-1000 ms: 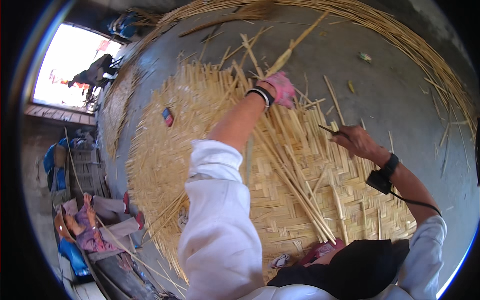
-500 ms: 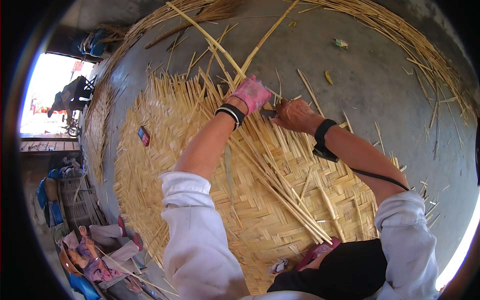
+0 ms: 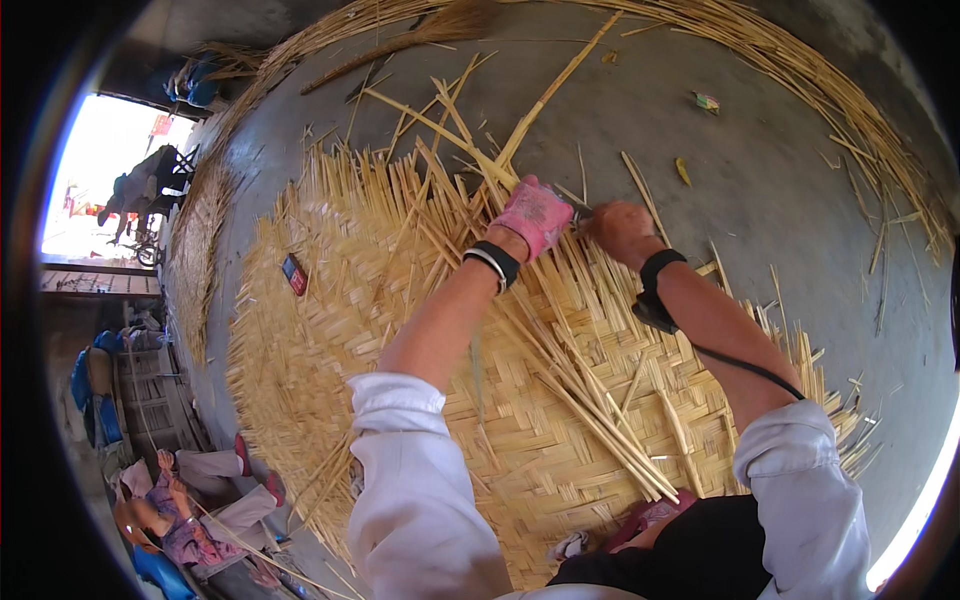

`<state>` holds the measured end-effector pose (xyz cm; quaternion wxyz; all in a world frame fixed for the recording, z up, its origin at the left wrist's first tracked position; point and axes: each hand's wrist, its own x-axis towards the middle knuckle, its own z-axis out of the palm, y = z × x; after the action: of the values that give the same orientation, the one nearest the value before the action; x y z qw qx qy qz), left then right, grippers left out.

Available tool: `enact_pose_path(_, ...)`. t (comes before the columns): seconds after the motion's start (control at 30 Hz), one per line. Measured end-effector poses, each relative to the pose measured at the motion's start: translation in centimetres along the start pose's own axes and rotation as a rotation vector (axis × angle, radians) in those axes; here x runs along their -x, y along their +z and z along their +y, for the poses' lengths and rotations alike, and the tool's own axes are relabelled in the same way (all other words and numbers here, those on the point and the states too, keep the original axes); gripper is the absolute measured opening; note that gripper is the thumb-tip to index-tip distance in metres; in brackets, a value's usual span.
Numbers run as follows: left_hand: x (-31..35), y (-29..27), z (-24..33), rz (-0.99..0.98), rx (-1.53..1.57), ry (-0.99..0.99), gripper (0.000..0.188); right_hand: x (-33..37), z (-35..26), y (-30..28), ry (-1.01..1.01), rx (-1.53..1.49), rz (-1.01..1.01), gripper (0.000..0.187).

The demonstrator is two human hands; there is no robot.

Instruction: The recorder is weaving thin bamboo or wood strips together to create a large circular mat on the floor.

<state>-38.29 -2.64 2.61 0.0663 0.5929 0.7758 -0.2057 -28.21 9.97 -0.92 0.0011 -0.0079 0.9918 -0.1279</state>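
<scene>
My left hand (image 3: 537, 215), in a pink glove, is closed around a pale split reed (image 3: 430, 128) that reaches away to the upper left. Close by on the right, my right hand (image 3: 622, 232) is bare and closed around a small knife (image 3: 580, 208). Only a bit of its dark blade shows between the hands, and the grip hides the handle. Beneath both hands spreads a woven reed mat (image 3: 400, 330) in a herringbone pattern, with loose strip ends along its far edge. A bundle of loose reed strips (image 3: 600, 420) lies diagonally across the mat.
A red and dark phone-like thing (image 3: 294, 274) lies on the mat's left part. Another long reed (image 3: 560, 85) rests on the grey floor beyond. A broom (image 3: 400, 45) and long reed bundles (image 3: 800, 75) line the far side. At lower left sits another person (image 3: 195, 520).
The reed in my left hand has been drawn back toward me, so less of it reaches away. My right hand has turned, and less of the knife blade shows.
</scene>
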Motion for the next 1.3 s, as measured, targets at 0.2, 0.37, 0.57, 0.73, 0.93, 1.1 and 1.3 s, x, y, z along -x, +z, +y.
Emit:
enact_pose_path(0.2,4.1,-5.4,0.6,0.646,0.051,-0.157,0.023,4.9,-0.2,-3.4,-0.021,-0.199,0.376,0.032)
enact_pose_path(0.37,7.1,-9.5,9.9,0.686,0.179,0.136,0.034,16.7,-1.1,-2.9,-0.069,-0.828,-0.482,0.035)
enact_pose_path(0.57,4.6,-8.3,17.6,0.497,0.576,0.346,0.021,28.5,-1.3,-2.5,0.026,-0.78,-0.38,0.036)
enact_pose_path(0.73,3.6,-7.0,22.9,0.056,0.616,0.405,0.013,33.9,-0.6,-4.7,0.642,-0.821,0.228,0.027)
enact_pose_path(0.93,3.0,-7.6,29.5,-0.052,0.86,0.571,0.015,38.5,-1.9,-3.6,0.617,-1.27,0.146,0.019)
enact_pose_path(1.1,1.5,-9.0,31.5,-0.367,0.725,0.603,0.022,45.9,0.6,-3.4,0.686,-0.968,0.1,0.02)
enact_pose_path(1.3,1.7,-11.0,40.1,-0.226,0.534,0.737,0.02,50.0,-1.5,-2.7,0.595,-0.498,0.259,0.026)
